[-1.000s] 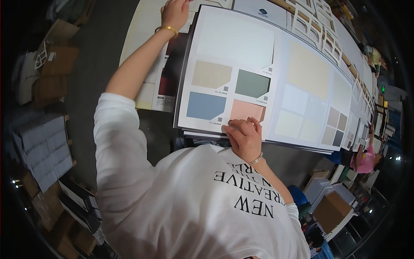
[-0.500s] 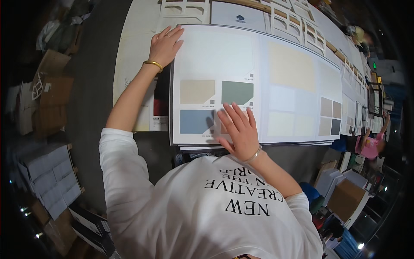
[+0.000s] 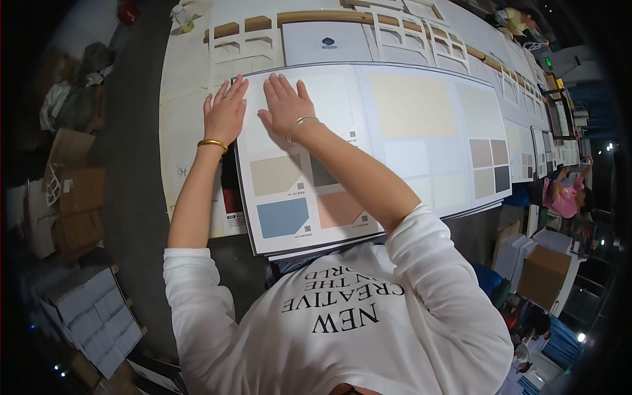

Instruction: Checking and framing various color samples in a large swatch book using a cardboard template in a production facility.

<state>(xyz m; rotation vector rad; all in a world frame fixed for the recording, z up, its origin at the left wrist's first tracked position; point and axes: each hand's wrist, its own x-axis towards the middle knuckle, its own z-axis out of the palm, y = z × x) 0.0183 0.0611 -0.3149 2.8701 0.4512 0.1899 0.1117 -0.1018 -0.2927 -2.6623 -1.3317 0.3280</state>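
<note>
A large open colour sample book (image 3: 428, 151) lies before me, its pages carrying beige, green, blue, salmon and grey swatches. My left hand (image 3: 225, 117) rests at the book's far left corner, fingers stretched out along the edge. Flat on the big white swatch (image 3: 334, 105) beside it is my right hand (image 3: 288, 108), fingers extended and holding nothing. My right forearm crosses the page and covers most of the green swatch (image 3: 324, 174). Below it show the blue swatch (image 3: 282, 217) and the salmon swatch (image 3: 339, 209).
White slotted racks (image 3: 401, 36) and a wooden pole (image 3: 316, 18) lie beyond the book, around a white cover with a dark emblem (image 3: 327, 46). Cartons (image 3: 80, 197) and paper stacks (image 3: 92, 316) stand at left. A person in pink (image 3: 565, 197) is at far right.
My right hand has moved from the lower swatches up to the white swatch near my left hand. In the picture, the book and my left hand sit lower and further left.
</note>
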